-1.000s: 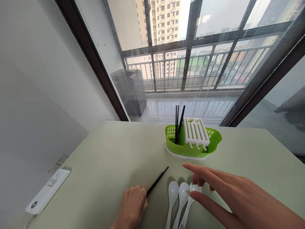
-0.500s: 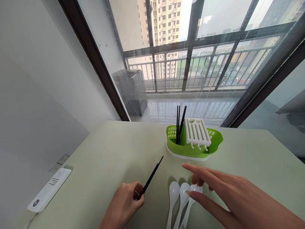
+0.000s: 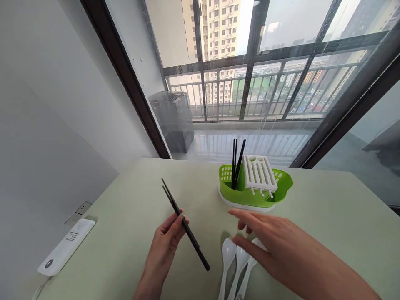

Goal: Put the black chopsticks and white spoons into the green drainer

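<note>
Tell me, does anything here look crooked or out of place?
The white rack sits tilted in the green drainer, not level. Otherwise nothing odd: chopsticks held in the left hand, three spoons side by side under the right hand.

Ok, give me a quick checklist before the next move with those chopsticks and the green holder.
1. Pair of black chopsticks gripped by the left hand: ok, pinched mid-length, lifted off the table.
2. Chopstick tips even: not ok, slightly offset.
3. Green plastic cutlery holder upright: ok.
4. Room in its left compartment: cannot tell; black sticks already stand there.
5. Right hand holding nothing: ok, open, over the three white plastic spoons.
</note>
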A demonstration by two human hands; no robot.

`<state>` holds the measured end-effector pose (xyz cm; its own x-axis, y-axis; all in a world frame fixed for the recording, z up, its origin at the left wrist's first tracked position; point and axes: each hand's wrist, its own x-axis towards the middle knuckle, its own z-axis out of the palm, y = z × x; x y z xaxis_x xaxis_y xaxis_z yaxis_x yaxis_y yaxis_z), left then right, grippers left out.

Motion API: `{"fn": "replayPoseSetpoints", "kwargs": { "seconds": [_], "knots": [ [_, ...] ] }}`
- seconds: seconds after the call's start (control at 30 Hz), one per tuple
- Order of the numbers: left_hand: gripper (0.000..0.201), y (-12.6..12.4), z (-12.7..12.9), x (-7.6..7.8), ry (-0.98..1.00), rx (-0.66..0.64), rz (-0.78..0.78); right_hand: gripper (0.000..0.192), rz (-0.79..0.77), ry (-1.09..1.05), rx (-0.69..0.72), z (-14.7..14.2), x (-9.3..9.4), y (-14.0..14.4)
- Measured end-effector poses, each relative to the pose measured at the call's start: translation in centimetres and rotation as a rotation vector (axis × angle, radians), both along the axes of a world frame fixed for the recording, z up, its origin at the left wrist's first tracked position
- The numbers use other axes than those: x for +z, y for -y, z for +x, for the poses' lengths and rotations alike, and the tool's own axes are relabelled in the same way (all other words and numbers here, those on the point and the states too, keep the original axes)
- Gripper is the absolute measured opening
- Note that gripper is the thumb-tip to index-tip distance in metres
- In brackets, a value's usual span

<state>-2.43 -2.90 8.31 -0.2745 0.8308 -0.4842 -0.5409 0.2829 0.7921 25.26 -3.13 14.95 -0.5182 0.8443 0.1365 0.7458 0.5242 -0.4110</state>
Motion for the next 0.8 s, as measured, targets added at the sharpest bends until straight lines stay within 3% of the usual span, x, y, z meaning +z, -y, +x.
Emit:
{"fn": "replayPoseSetpoints", "kwargs": {
  "seconds": [0.07,0.13,0.27,0.3,0.47,0.7,0.8],
  "knots": [
    [0.017,-0.5,0.5,1.0,0.117,0.145,-0.001,0.045,-0.034,-0.006,0.058,-1.0,0.6,0.4],
    [0.019,-0.7,1.2,2.1,0.200,0.248,-0.001,0.038,-0.070,-0.008,0.125,-2.0,1.3,1.0],
    [0.031,-0.6,2.5,3.5,0.290,0.317,-0.019,0.004,-0.077,0.037,0.204,-3.3,1.4,1.5],
    [0.032,-0.5,2.7,3.7,0.289,0.325,-0.019,0.012,-0.066,0.056,0.214,-3.5,1.2,1.5],
    [0.030,0.1,3.3,4.1,0.219,0.336,0.021,0.027,-0.071,0.103,0.253,-3.9,0.2,1.1],
    [0.014,1.2,4.1,4.0,0.138,0.268,0.061,0.030,0.008,0.048,0.241,-3.6,-0.7,0.7],
    [0.036,1.6,4.5,3.7,0.126,0.178,0.115,0.031,0.054,0.048,0.221,-3.4,-0.9,0.6]
  ]
}}
